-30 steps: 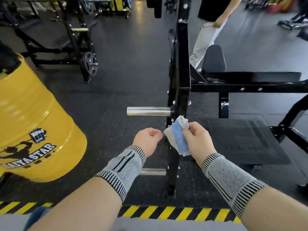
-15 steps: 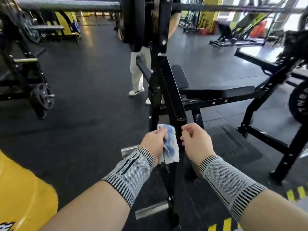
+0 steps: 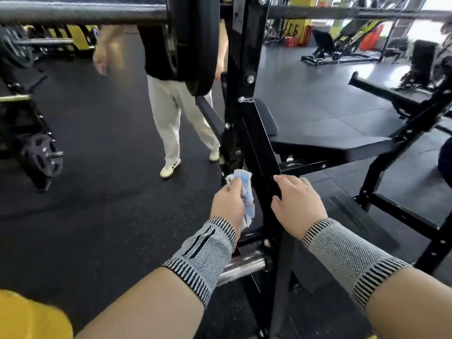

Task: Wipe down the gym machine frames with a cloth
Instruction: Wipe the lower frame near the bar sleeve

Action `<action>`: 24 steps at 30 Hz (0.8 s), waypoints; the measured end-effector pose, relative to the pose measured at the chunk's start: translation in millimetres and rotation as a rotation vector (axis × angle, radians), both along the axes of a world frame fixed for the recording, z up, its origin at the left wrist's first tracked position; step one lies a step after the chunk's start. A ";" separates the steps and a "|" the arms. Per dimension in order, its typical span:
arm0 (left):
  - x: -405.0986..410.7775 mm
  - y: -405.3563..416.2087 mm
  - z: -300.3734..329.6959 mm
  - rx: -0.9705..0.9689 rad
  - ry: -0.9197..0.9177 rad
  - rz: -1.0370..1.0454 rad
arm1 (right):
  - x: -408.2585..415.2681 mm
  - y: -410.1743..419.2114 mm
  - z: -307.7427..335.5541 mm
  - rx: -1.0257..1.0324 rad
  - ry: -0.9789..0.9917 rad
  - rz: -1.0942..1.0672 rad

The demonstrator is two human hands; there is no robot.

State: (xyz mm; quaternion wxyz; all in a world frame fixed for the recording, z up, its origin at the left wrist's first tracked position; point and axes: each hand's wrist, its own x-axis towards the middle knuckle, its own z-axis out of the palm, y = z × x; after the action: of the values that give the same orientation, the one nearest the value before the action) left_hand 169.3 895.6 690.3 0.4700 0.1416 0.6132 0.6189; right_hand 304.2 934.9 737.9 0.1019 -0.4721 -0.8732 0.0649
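Observation:
A black bench-press frame (image 3: 259, 152) rises in front of me, with a slanted bar running down between my hands. My left hand (image 3: 227, 204) grips a crumpled blue and white cloth (image 3: 245, 189) and holds it against the left side of that bar. On the bar's right edge, my right hand (image 3: 297, 205) has its fingers curled onto the metal. Both wrists wear grey knitted sleeves.
A person in light trousers (image 3: 176, 123) stands just behind the frame. A barbell (image 3: 80, 12) with a black weight plate (image 3: 193, 45) sits racked overhead. A chrome peg (image 3: 241, 265) sticks out low on the frame. The bench pad (image 3: 325, 145) lies right, a yellow barrel (image 3: 27, 316) lower left.
The cloth passed from my right hand to my left. My right hand moved onto the frame's slanted bar. My view lifted from the floor up toward the rack.

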 end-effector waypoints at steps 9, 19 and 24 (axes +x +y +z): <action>-6.4 80.0 -13.0 0.065 0.124 -0.405 | -62.3 71.5 2.6 -0.075 -0.055 -0.251; -53.6 134.2 7.2 0.209 0.433 -0.466 | -76.0 75.3 7.8 -0.080 -0.099 -0.285; -70.6 168.5 38.9 0.230 0.495 -0.336 | -76.0 77.5 3.4 -0.081 -0.090 -0.311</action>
State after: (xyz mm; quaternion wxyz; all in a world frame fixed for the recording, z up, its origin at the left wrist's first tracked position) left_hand 98.7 1064.1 729.2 0.3831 0.4395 0.6031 0.5444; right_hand 228.2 1012.4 741.3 0.0523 -0.6077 -0.7900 0.0623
